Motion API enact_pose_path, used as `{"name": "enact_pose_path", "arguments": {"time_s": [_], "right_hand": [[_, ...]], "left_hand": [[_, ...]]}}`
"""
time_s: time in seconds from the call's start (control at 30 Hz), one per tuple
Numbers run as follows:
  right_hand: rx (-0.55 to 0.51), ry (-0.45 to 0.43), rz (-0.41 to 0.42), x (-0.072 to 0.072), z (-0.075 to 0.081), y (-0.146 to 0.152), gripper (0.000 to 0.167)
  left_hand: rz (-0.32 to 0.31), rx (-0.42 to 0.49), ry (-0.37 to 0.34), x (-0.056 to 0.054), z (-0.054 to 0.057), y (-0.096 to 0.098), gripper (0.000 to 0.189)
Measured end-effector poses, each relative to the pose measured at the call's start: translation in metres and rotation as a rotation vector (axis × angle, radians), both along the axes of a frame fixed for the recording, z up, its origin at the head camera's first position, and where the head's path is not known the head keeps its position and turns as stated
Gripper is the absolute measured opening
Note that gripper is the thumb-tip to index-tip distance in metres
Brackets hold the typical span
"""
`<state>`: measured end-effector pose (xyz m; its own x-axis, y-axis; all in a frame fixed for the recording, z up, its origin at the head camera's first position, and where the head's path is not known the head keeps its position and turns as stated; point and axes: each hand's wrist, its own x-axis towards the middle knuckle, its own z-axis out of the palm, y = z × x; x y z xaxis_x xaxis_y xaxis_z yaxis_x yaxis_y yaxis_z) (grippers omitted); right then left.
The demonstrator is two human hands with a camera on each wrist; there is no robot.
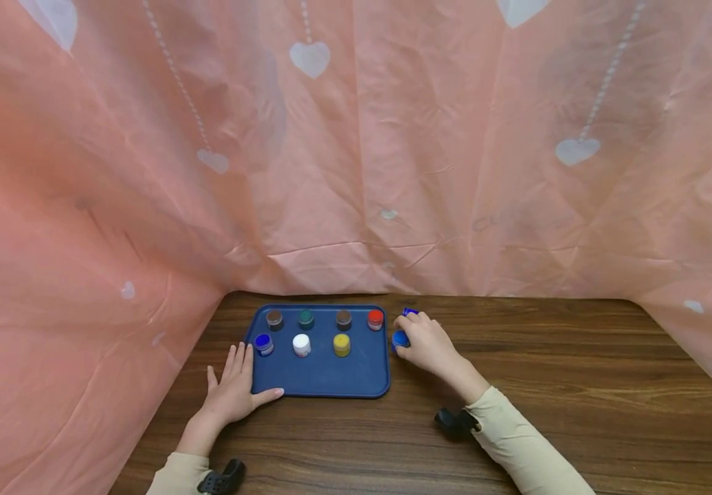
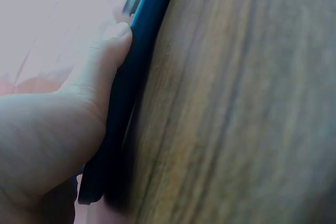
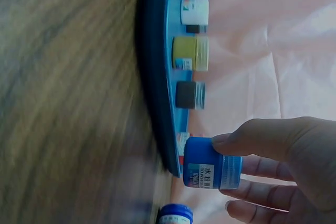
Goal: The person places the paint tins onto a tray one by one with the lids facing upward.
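My right hand (image 1: 427, 342) pinches a light blue paint jar (image 3: 200, 162) between thumb and fingers, just off the tray's right edge. In the right wrist view the jar's label and clear lid show, and it overlaps the tray's corner. Close by, a darker blue jar (image 1: 410, 311) stands on the table, partly behind that hand. My left hand (image 1: 230, 390) rests at the left side of the blue tray (image 1: 319, 385), fingers straight along the edge and thumb on the front rim. Nearest to its fingertips is a dark blue jar (image 1: 263, 344) on the tray.
On the tray, a white jar (image 1: 302, 345) and a yellow jar (image 1: 341, 345) share the front row. Behind them stand two brown jars, a green jar (image 1: 305, 319) and a red jar (image 1: 375, 319). A pink curtain (image 1: 356, 268) borders the wooden table (image 1: 579, 371) at the back.
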<state>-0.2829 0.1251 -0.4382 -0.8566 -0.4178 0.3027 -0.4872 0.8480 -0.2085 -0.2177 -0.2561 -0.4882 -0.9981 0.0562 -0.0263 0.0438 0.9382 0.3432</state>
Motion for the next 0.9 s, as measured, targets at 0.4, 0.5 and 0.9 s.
{"name": "enact_pose_path", "arguments": {"time_s": [0.4, 0.5, 0.9], "right_hand": [[-0.033, 0.065, 0.086, 0.006, 0.0, -0.018, 0.033], [-0.031, 0.065, 0.089, 0.006, 0.0, -0.021, 0.034], [-0.042, 0.013, 0.115, -0.003, -0.009, -0.039, 0.031]], "left_hand": [[0.02, 0.025, -0.047, 0.004, 0.005, 0.006, 0.123], [0.022, 0.025, -0.055, 0.004, 0.005, 0.008, 0.122], [0.011, 0.005, -0.039, 0.003, -0.001, 0.01, 0.121]]}}
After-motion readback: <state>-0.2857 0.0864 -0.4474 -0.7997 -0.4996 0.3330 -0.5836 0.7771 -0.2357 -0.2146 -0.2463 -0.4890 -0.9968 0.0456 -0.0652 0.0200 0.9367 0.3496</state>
